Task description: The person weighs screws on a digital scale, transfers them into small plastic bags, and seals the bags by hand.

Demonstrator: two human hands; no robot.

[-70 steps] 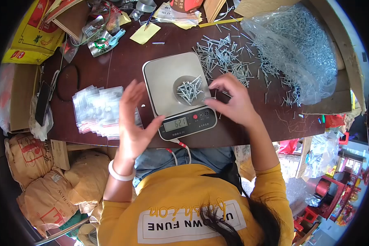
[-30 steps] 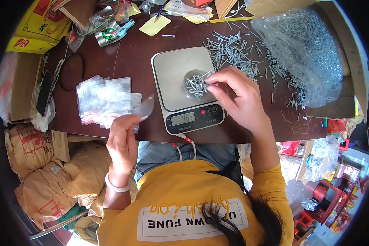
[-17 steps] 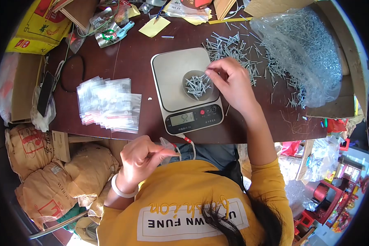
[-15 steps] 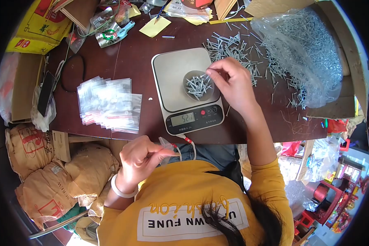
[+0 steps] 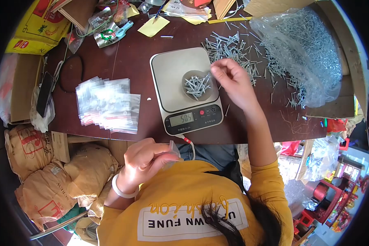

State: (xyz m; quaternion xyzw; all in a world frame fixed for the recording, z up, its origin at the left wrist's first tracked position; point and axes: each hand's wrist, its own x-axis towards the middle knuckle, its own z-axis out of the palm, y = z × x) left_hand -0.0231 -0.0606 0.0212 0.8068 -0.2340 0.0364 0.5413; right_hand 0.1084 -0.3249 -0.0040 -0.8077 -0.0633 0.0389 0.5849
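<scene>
A small clear plastic bag (image 5: 173,148) is pinched between the thumb and fingers of my left hand (image 5: 145,159), near the table's front edge. The fingers of my right hand (image 5: 235,82) are closed at the right rim of a round dish (image 5: 185,93); what they hold, if anything, is too small to make out. Screws (image 5: 197,86) are heaped in the dish, which rests on the steel plate of a digital scale (image 5: 170,74). The scale's display (image 5: 181,119) seems to read 50.5. Several flat clear bags (image 5: 108,104) overlap to the left.
Loose screws (image 5: 229,51) lie scattered behind my right hand, beside a large plastic bag of screws (image 5: 311,53). Light-blue snips (image 5: 125,29) and a yellow note (image 5: 153,26) are at the back. A phone (image 5: 46,94) lies far left. The scale's cable (image 5: 191,144) hangs over the front edge.
My left hand took the small bag from beside the stack and drew it toward my body. My right hand has shifted slightly right, and the display has dropped from about 52.1.
</scene>
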